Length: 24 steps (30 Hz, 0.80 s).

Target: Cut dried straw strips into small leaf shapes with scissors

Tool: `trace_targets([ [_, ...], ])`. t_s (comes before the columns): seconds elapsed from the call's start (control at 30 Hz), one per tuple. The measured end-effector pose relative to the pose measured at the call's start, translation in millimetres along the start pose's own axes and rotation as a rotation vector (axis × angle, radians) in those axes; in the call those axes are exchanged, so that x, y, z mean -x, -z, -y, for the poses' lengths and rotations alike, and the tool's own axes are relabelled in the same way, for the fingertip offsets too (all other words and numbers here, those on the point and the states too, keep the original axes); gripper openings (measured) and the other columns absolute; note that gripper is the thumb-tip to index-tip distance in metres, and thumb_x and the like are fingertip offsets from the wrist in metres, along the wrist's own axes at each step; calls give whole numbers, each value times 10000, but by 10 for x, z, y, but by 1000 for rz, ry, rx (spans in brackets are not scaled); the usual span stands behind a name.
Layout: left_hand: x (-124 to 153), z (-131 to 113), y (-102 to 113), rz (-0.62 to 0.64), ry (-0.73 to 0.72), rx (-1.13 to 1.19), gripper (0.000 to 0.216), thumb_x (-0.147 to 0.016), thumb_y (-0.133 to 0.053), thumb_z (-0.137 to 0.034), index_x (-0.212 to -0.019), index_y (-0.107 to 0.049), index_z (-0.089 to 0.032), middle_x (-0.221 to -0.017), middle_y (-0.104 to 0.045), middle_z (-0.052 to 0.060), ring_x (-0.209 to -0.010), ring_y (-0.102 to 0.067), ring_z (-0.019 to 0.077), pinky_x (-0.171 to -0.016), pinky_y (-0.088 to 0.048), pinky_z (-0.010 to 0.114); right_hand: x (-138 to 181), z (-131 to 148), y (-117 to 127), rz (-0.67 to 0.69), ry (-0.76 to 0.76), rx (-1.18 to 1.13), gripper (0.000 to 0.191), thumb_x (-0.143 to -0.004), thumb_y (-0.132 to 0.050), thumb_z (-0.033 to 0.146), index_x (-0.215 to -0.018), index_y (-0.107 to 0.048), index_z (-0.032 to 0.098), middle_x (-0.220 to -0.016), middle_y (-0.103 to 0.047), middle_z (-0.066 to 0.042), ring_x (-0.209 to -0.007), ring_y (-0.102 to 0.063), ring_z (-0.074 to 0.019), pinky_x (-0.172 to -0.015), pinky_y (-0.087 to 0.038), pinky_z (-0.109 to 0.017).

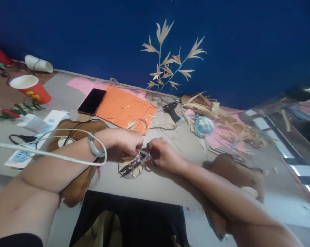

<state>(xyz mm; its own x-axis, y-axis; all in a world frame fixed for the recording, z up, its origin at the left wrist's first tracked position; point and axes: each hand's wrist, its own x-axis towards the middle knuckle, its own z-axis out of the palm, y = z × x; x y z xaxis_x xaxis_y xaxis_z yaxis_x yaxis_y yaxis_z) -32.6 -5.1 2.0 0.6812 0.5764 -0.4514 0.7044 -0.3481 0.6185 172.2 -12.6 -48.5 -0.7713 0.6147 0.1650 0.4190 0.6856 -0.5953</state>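
My right hand [163,154] grips the handles of a pair of scissors [134,164], whose blades point down and to the left. Close beside it, my left hand [131,141] is closed, with its fingertips near the scissors' pivot; whatever it pinches is hidden. Below the blades lies a small round dish or ring [134,175] with pale dried husk pieces in and around it. A jade-coloured bangle [95,145] circles my left wrist. Past my hands, an orange sheet [118,108] carries loose husk scraps.
A branch with husk leaves [167,65] stands against the blue wall. Behind my hands are a black glue gun [172,111], a tape roll [203,127] and a husk pile [237,132]. To the left are a phone [92,101], red paper cup [32,89], power strip [38,137] and white cable [54,156].
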Motion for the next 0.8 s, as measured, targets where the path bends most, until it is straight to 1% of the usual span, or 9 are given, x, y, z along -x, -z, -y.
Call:
trace_targets([
  [0.13, -34, 50, -45, -47, -8, 42, 162, -499, -600, -112, -374, -541, -197, -347, -461, -22, -299, -282, 87, -348, -140, 261, 0, -12, 23, -8, 43, -26, 255, -694, -723, 285, -757, -495, 188, -713, -599, -5, -657, -524, -140, -771, -336, -313],
  [0.23, -43, 48, -69, -86, 3, 83, 176, -478, -610, -104, -356, -530, -202, -328, -438, -29, -283, -279, 86, -343, -142, 264, 1, 8, 64, 9, 81, -44, 232, -713, -719, 297, -781, -525, 190, -746, -627, -25, -699, -553, -158, -791, -344, -324],
  [0.3, -40, 27, -74, -90, 5, 93, 180, -484, -614, -113, -357, -525, -204, -321, -430, -34, -281, -279, 88, -352, -153, 266, 5, 26, 84, 6, 93, -52, 207, -726, -709, 289, -790, -538, 191, -754, -634, -31, -712, -557, -165, -792, -347, -327],
  [0.4, -29, -2, -63, -52, 4, 86, 183, -516, -627, -150, -370, -527, -198, -328, -440, -31, -300, -283, 94, -385, -184, 272, 10, 37, 85, -19, 86, -53, 191, -739, -697, 298, -784, -545, 192, -739, -626, -32, -703, -548, -167, -778, -347, -327],
  [0.47, -21, 0, -44, -22, -18, 66, 157, -539, -620, -165, -399, -557, -195, -354, -471, -21, -326, -301, 102, -415, -218, 278, 10, 29, 71, -28, 82, -54, 195, -743, -697, 314, -784, -551, 191, -731, -620, -31, -695, -544, -167, -771, -347, -327],
  [0.53, -12, 18, -18, -7, -36, 36, 117, -555, -596, -165, -443, -597, -196, -389, -503, -11, -353, -327, 112, -438, -244, 282, 6, 13, 53, -29, 86, -60, 208, -742, -704, 326, -788, -555, 189, -735, -625, -32, -694, -548, -165, -774, -346, -327],
  [0.63, 4, 62, 23, 41, -52, 42, 118, -575, -553, -166, -489, -626, -200, -430, -540, -4, -372, -359, 118, -436, -255, 272, -2, -10, 30, -22, 82, -54, 226, -731, -718, 332, -782, -552, 189, -746, -638, -32, -707, -564, -165, -787, -345, -328],
  [0.73, 3, 120, 43, 104, -63, 94, 122, -577, -539, -167, -513, -636, -206, -455, -569, -2, -382, -389, 120, -425, -259, 256, -7, -17, 19, -20, 82, -54, 220, -710, -734, 288, -771, -546, 190, -754, -651, -27, -714, -575, -162, -793, -342, -323],
  [0.8, -17, 162, 39, 87, -58, 87, 113, -570, -551, -165, -548, -652, -210, -476, -583, -4, -396, -417, 123, -417, -254, 248, -7, -16, 17, -24, 96, -63, 218, -697, -739, 251, -774, -544, 191, -762, -660, -22, -716, -580, -160, -795, -340, -321],
])
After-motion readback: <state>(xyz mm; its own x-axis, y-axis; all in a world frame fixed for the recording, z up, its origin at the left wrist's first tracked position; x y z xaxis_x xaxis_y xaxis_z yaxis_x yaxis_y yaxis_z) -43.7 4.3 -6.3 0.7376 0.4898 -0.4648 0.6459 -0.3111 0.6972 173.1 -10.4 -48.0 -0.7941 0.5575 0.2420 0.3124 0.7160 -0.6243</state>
